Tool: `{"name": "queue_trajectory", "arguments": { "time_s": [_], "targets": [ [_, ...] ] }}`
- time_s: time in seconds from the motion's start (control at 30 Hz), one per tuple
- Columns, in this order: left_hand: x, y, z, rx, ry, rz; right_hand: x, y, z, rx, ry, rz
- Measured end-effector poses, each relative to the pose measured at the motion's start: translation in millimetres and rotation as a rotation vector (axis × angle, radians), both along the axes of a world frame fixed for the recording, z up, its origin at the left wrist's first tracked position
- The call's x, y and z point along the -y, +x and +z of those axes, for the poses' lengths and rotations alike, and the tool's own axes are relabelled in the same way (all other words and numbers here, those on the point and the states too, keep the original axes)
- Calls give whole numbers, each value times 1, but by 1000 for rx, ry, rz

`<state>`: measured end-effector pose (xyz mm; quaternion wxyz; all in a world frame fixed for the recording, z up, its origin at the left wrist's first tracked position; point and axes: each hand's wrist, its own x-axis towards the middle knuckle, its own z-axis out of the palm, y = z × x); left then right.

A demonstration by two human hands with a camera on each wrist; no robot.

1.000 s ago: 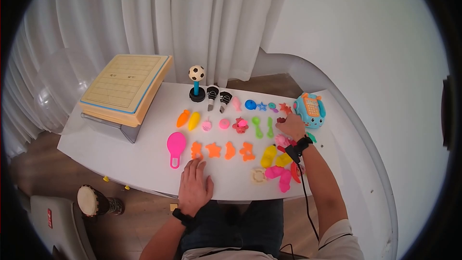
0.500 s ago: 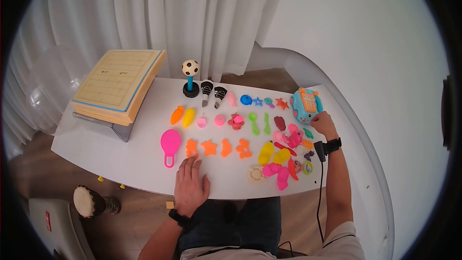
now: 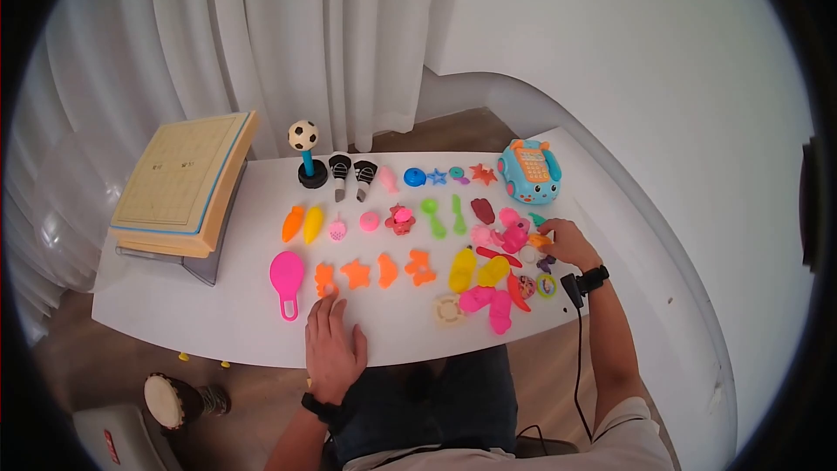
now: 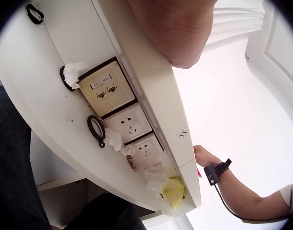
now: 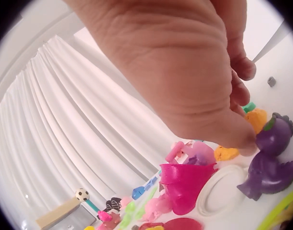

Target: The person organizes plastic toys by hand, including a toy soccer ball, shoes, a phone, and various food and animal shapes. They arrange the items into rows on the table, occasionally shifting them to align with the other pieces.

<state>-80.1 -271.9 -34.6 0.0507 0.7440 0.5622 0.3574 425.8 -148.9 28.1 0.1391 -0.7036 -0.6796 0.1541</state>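
Right hand [image 3: 571, 244], fingers at an orange toy [image 5: 256, 120], cannot tell if grasping, purple toy [image 5: 270, 176] just beside them, left hand [image 3: 334, 349], fingers released on the counter [image 3: 397, 327]

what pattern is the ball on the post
The ball is white with black patches; clearest in the head view.

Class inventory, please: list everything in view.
Table: 1, white, centre
Toy phone: 1, blue, back right
Football: 1, black and white, on stand
Shoe-like items: 2, black, beside football
Board: 1, beige, table's left
Paddle: 1, pink, front left
Cutouts: 4, orange, front row
Utensils: 2, green, mid-table
Other toys: uncounted, mixed colours, table
Sockets: 2, white, beside table edge
Drum: 1, cream-topped, floor
Balloon: 1, clear, left
Curtain: 1, white, behind
Left grip: 1, table's front edge
Right grip: 1, at orange toy
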Motion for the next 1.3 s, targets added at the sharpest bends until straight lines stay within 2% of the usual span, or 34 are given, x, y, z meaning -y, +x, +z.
{"name": "queue_trajectory", "arguments": {
  "time_s": [0.13,0.2,0.33,0.4,0.53,0.6,0.73,0.8,0.9,1.03,1.13,1.2,1.3],
  "targets": [
    [1,0,1,3,5,7,-5,3,-6,153,55,60],
    [0,-1,0,-4,14,7,-4,-4,11,246,143,75],
    [0,1,0,-21,5,17,-26,-41,48,160,282,196],
    [1,1,-1,-22,2,15,-42,-61,56,93,339,358],
    [1,0,0,-6,9,23,-82,-72,35,192,285,496],
    [1,0,-1,2,9,31,-94,-71,27,282,126,562],
    [-1,0,-3,2,3,29,-100,-64,13,284,64,564],
    [-1,0,-2,-11,0,25,-90,-62,13,198,154,513],
    [-1,0,-3,-20,-1,21,-86,-54,16,114,145,381],
    [0,1,-2,-25,-6,27,-80,-46,20,106,105,336],
    [-1,0,-3,-29,-1,16,-76,-47,7,131,170,382],
    [0,0,-3,-27,-2,14,-80,-45,-3,128,145,484],
    [1,1,-1,-21,-6,16,-77,-45,-4,125,74,422]
  ]
}}
